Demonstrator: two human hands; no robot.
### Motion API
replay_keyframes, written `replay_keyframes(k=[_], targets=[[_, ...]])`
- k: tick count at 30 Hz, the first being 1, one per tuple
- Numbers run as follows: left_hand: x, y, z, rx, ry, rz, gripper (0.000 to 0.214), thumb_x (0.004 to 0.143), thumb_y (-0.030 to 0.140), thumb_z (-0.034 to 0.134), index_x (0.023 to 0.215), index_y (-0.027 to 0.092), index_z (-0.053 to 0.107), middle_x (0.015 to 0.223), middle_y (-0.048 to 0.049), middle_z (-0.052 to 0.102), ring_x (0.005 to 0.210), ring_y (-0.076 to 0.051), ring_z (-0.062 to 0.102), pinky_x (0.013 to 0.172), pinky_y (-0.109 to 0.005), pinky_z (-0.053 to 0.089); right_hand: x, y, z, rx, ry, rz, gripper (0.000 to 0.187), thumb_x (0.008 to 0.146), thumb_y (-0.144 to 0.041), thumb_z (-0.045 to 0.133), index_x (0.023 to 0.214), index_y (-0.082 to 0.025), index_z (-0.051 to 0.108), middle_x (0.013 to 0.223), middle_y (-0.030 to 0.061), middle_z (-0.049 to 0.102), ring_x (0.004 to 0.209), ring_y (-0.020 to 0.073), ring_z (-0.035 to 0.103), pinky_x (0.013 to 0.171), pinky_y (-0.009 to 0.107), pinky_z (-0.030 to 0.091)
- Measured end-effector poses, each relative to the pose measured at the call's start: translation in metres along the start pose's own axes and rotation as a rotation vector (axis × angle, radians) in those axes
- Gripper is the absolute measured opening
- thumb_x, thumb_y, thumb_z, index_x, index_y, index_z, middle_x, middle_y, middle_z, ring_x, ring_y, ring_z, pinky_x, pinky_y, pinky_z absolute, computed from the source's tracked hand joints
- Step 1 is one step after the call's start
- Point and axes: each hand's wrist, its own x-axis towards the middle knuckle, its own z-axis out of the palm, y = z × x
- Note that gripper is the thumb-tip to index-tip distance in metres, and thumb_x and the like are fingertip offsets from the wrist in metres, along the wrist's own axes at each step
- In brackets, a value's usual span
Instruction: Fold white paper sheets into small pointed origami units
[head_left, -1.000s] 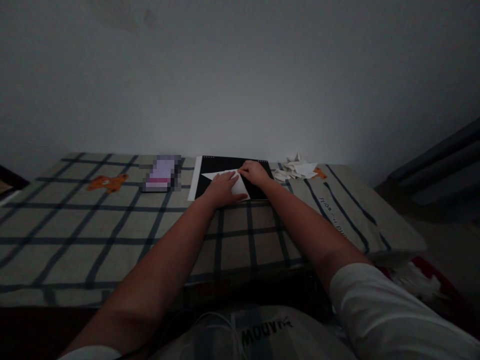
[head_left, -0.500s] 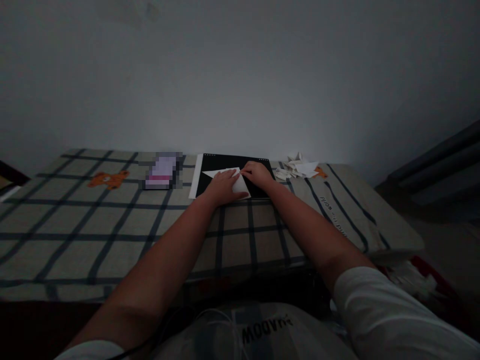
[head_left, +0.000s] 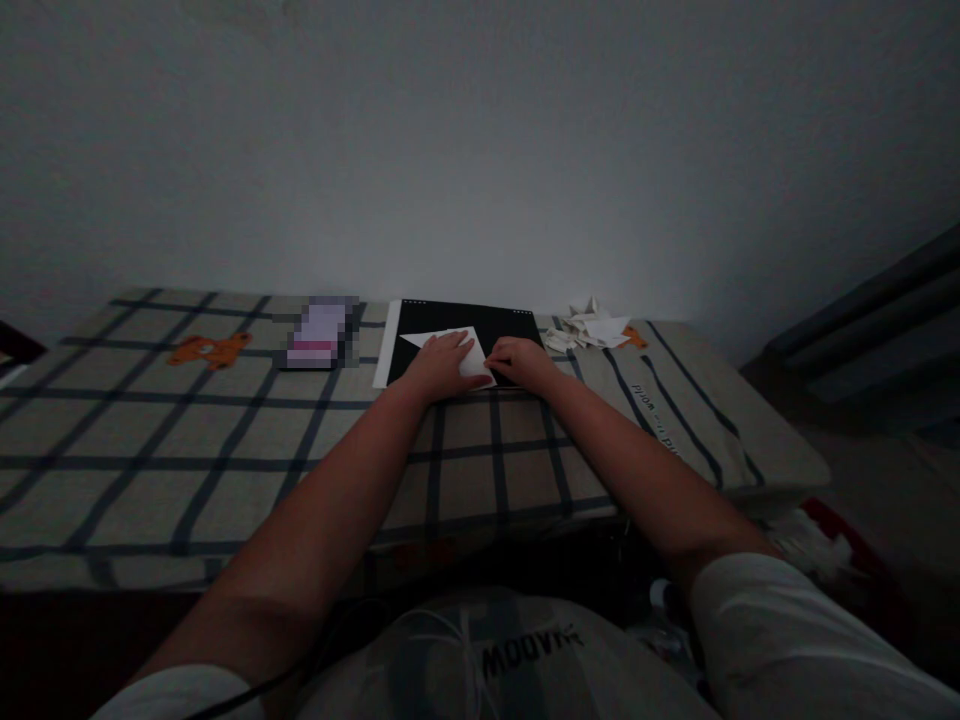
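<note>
A white sheet of folded paper (head_left: pixel 477 358) with a pointed left corner lies on a black mat (head_left: pixel 491 316) that has a white strip along its left side. My left hand (head_left: pixel 441 366) lies flat on the paper with its fingers spread. At the paper's right edge is my right hand (head_left: pixel 520 362), its thumb and fingers pinched together against that edge. Whether any paper is caught between these fingertips is too small to make out.
Several folded white paper pieces (head_left: pixel 589 326) lie in a heap right of the mat. A blurred-out phone-like object (head_left: pixel 319 333) lies to the left. The checked tablecloth (head_left: pixel 247 430) reaches back to a grey wall (head_left: pixel 480 150). A red container (head_left: pixel 840 540) with white scraps stands low at the right.
My right hand has slid down along the paper's right edge, from near its top corner toward the lower corner. My left hand stays on the paper. The whole view has shifted slightly.
</note>
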Motion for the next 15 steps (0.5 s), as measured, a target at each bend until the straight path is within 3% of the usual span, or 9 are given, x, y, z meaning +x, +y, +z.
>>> replay_keyframes(k=[15], targets=[[-0.001, 0.001, -0.002, -0.008, -0.011, 0.006, 0.097, 0.085, 0.076, 0.05, 0.152, 0.007, 0.04, 0.161, -0.0212, 0.034, 0.15, -0.034, 0.03, 0.121, -0.045, 0.021, -0.03, -0.008, -0.007, 0.0, -0.083, -0.039, 0.018, 0.091, -0.015, 0.063, 0.096, -0.017, 0.08, 0.095, 0.0076, 0.071, 0.087, 0.0169, 0.062, 0.075, 0.027, 0.042]])
